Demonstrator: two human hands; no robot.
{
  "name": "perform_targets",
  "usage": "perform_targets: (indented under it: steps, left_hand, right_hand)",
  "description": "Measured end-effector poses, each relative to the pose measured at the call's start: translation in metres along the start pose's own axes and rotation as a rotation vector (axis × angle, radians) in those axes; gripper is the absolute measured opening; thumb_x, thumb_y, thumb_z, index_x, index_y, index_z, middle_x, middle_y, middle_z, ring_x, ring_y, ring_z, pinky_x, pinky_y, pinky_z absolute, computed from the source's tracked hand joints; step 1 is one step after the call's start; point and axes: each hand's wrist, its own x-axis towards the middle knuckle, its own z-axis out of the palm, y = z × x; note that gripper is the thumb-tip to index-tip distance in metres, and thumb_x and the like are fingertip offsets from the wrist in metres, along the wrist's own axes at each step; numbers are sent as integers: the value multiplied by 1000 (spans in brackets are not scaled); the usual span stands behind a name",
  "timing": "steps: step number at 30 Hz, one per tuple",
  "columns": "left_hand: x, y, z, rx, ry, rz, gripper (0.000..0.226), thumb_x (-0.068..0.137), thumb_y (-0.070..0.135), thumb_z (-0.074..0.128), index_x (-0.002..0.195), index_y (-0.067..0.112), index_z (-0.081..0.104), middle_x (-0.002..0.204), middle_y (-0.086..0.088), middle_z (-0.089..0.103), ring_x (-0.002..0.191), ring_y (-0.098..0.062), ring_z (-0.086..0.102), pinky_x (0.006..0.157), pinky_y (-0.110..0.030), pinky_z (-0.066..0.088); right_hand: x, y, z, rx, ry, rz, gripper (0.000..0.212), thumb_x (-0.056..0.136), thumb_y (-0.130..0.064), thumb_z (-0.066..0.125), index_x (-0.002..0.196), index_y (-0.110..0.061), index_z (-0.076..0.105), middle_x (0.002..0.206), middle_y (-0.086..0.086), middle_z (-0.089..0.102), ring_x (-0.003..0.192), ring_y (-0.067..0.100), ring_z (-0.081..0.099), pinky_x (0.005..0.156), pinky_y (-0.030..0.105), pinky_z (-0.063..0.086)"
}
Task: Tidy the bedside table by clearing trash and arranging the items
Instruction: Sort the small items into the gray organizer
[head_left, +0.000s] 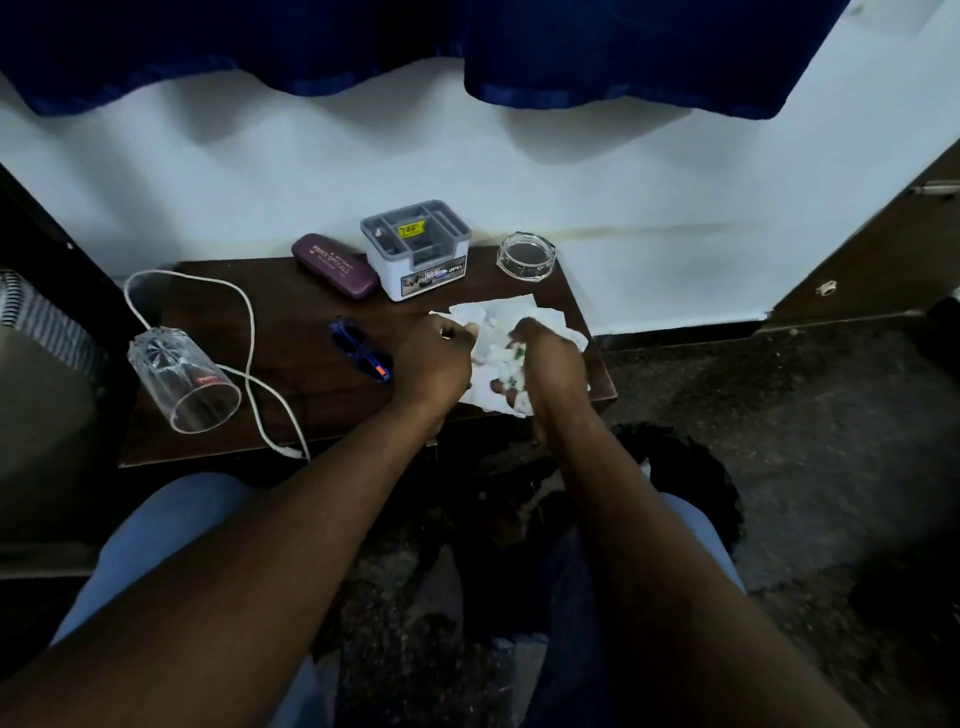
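A heap of crumpled white paper trash with green bits lies on the right end of the dark wooden bedside table. My left hand pinches the paper's left edge. My right hand grips the crumpled pieces on the right, fingers curled into them. Blue glasses lie just left of my left hand. A purple glasses case, a grey-lidded white organiser box and a glass ashtray stand along the back edge.
A clear tumbler lies on its side at the table's left, with a white cable looping around it. A dark bin or bag sits on the floor below the table's right end. Blue curtains hang above.
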Motion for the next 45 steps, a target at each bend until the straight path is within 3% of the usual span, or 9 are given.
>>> perform_targets:
  steps: [5,10,17,26,30,37,40,42,45]
  left_hand:
    - [22,1,-4,232,-118,66,17,96,17,61,90,12,76,102,-14,75,97,-35,73,91,-48,59]
    - [33,-3,6,633,-206,355,36,95,7,55,123,21,73,132,-7,69,123,-27,61,105,-32,45]
    - [37,-15,22,935,-480,425,48,92,7,55,128,35,70,172,9,16,144,-24,43,110,-36,44]
    - [45,-13,23,858,-279,581,55,93,7,50,147,16,55,158,0,47,140,-22,49,111,-34,42]
    - [46,-7,20,652,-158,655,47,90,11,66,137,17,61,145,-2,57,130,-26,57,104,-41,48]
    - [46,9,10,313,-223,554,93,84,35,82,159,36,27,152,2,51,122,-22,63,93,-38,56]
    - [43,14,7,83,-349,393,83,87,37,80,155,46,33,138,13,57,78,-20,77,55,-27,58]
    - [40,17,9,25,-365,372,67,89,37,79,148,44,47,121,21,59,62,-16,74,49,-22,53]
    - [31,22,19,17,-355,412,34,94,37,73,127,31,65,98,14,69,60,-10,69,49,-21,49]
  right_hand:
    - [33,-9,-22,-286,87,-137,26,92,-37,72,78,-16,67,53,-4,63,42,13,67,39,22,44]
    - [54,-11,-38,-765,270,-298,31,82,-28,67,112,-33,76,109,-8,77,98,22,75,87,26,52]
    - [71,-4,-27,-1018,-21,-142,27,85,-16,65,109,-13,75,103,9,79,92,32,76,89,47,62]
    - [69,-10,-30,-847,320,-371,29,80,-26,70,107,-20,77,113,4,77,107,29,71,83,27,48]
    - [63,-19,-30,-580,437,-445,17,77,-21,67,89,-29,76,88,-7,77,85,18,72,67,15,45]
    - [51,-35,-31,151,121,-232,19,82,-17,67,92,-20,82,93,10,80,80,27,77,65,34,60]
    - [52,-35,-34,281,-1,-161,28,102,-14,51,104,3,74,99,21,78,91,30,76,76,36,65]
    - [49,-35,-35,402,-67,-64,37,103,-19,43,81,-7,70,74,12,73,63,25,70,51,26,56]
    - [47,-35,-30,366,-31,-64,29,91,-25,51,78,-9,72,76,11,72,66,29,69,62,29,54]
